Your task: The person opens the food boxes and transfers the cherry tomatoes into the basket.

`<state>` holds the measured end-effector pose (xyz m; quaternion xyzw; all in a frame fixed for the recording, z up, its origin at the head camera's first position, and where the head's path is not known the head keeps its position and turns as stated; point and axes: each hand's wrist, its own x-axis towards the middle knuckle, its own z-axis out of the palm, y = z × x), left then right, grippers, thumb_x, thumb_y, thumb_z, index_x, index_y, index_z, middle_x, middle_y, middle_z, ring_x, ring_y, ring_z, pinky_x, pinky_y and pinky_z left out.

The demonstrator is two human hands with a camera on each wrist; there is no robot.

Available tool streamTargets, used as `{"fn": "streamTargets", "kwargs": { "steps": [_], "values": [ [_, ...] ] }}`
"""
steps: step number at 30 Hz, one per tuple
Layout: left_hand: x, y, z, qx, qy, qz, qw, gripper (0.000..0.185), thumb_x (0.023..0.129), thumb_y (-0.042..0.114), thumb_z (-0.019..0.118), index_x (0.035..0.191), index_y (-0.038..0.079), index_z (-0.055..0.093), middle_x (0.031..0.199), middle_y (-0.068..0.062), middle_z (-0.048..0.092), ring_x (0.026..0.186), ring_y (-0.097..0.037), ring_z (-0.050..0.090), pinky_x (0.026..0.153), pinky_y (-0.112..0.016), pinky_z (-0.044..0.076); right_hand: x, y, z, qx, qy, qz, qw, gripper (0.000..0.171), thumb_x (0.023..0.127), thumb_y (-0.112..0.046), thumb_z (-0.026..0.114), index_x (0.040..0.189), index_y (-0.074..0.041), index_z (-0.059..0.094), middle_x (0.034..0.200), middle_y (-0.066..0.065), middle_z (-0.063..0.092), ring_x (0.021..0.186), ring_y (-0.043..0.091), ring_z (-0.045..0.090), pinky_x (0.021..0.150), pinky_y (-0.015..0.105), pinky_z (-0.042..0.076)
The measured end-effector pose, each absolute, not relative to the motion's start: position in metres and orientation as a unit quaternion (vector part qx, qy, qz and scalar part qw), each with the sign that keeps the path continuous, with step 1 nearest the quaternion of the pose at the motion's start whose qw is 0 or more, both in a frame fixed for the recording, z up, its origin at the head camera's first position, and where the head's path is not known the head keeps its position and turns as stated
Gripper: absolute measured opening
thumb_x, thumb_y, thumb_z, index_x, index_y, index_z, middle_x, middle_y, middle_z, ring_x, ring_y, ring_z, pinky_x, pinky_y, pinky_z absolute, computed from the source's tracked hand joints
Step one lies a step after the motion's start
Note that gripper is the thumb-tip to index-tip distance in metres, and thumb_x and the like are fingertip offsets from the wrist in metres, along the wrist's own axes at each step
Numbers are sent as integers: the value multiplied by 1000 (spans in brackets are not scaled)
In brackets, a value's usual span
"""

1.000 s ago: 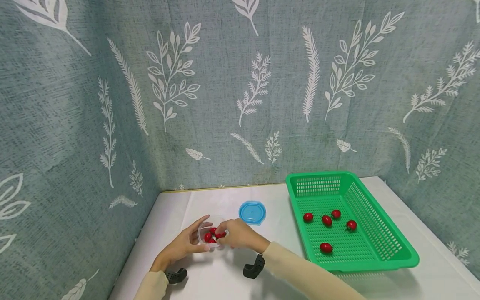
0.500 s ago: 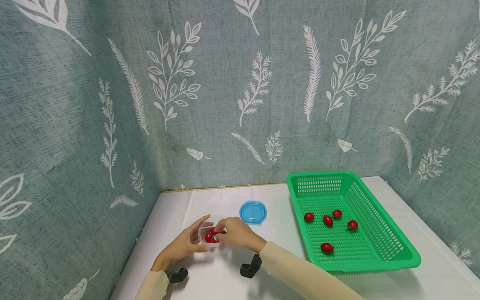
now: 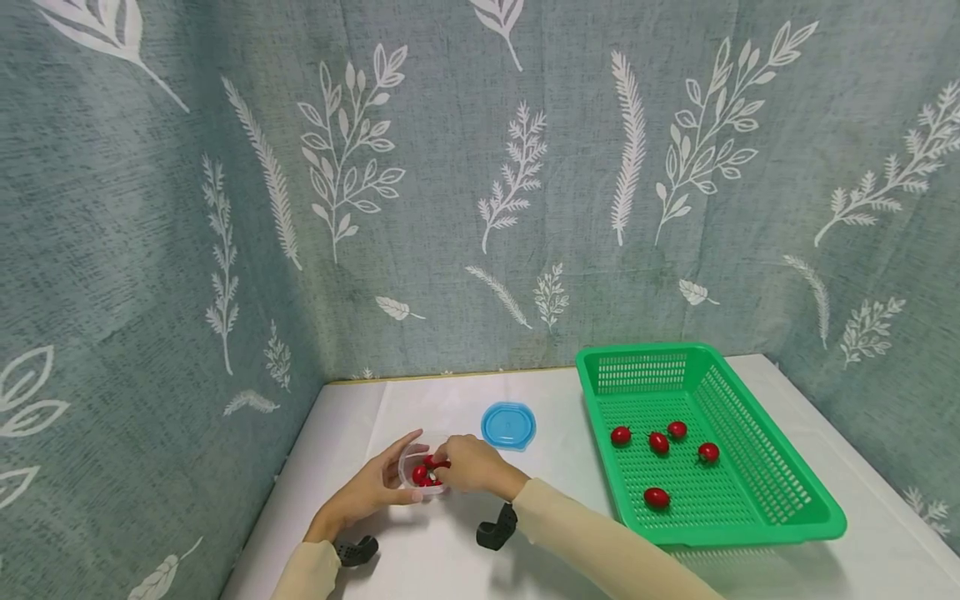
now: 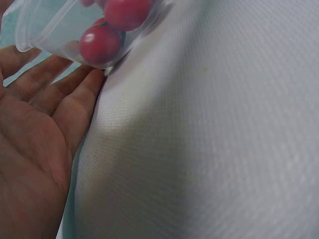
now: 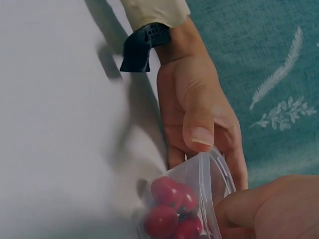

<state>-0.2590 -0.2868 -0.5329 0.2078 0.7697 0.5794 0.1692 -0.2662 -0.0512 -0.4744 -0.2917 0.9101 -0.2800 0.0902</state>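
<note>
A clear plastic cup (image 5: pixel 192 172) with several red cherry tomatoes (image 4: pixel 99 44) in it stands tilted on the white table. My left hand (image 3: pixel 366 487) holds it from the left, thumb at the near side of the rim and fingers around the far side. Reaching in over the rim from the right, my right hand (image 3: pixel 474 465) has its fingertips curled down at a red tomato (image 3: pixel 442 464) inside the cup. Those fingertips are partly hidden by the hand itself. In the right wrist view the knuckles of the right hand (image 5: pixel 284 209) show at the cup's mouth.
Just behind the right hand lies a blue lid (image 3: pixel 508 426) flat on the table. A green perforated basket (image 3: pixel 750 533) stands to the right, with several cherry tomatoes (image 3: pixel 657 498) spread over its bottom. Patterned cloth (image 3: pixel 450 208) walls off the back and left.
The right hand has shifted very slightly inside the cup, its wrist a little further left. The left hand stays on the cup. The whole head view has drifted slightly.
</note>
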Motion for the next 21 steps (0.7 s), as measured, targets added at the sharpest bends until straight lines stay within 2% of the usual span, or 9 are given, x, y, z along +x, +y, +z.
{"fn": "streamTargets", "kwargs": {
  "steps": [2,5,7,12,16,19,21],
  "values": [
    [-260,-287,-533,208,772,577,170,99,92,13,80,167,17,14,162,-17,34,150,-37,30,107,-21,41,-267,-52,-475,-295,914,-266,83,14,97,-16,70,100,-9,81,80,-7,68,58,7,52,51,20,45],
    [-261,-287,-533,214,776,570,162,100,91,13,81,166,15,15,161,-20,35,146,-39,30,95,-20,43,-268,-53,-475,-310,917,-240,75,15,98,-16,68,90,-10,80,71,-8,61,57,8,49,50,20,43],
    [-261,-288,-533,217,775,572,160,100,91,12,81,166,14,15,161,-21,34,145,-39,31,91,-21,43,-268,-54,-475,-321,918,-223,71,17,99,-16,66,87,-12,78,67,-9,57,57,7,47,50,20,41],
    [-261,-289,-532,228,765,581,160,99,92,10,79,166,13,13,161,-22,34,148,-42,31,103,-19,43,-267,-54,-472,-329,920,-201,67,21,99,-18,65,81,-14,73,66,-8,54,58,7,45,50,21,37],
    [-261,-288,-533,227,766,579,163,99,92,10,79,166,12,13,161,-22,33,147,-40,33,102,-20,44,-265,-53,-467,-323,925,-187,69,27,99,-21,67,73,-14,70,74,-5,52,62,8,45,51,22,38],
    [-260,-288,-533,222,770,574,164,100,92,12,79,166,12,13,162,-21,33,148,-39,32,105,-24,42,-263,-54,-464,-322,926,-182,72,22,98,-22,68,78,-13,72,77,-5,53,65,8,46,53,21,40],
    [-260,-288,-533,219,772,574,164,100,92,12,80,166,12,13,162,-20,34,150,-38,30,112,-30,38,-263,-54,-464,-324,925,-182,73,17,97,-21,69,83,-13,74,75,-7,55,64,8,47,53,21,41]
  ]
}}
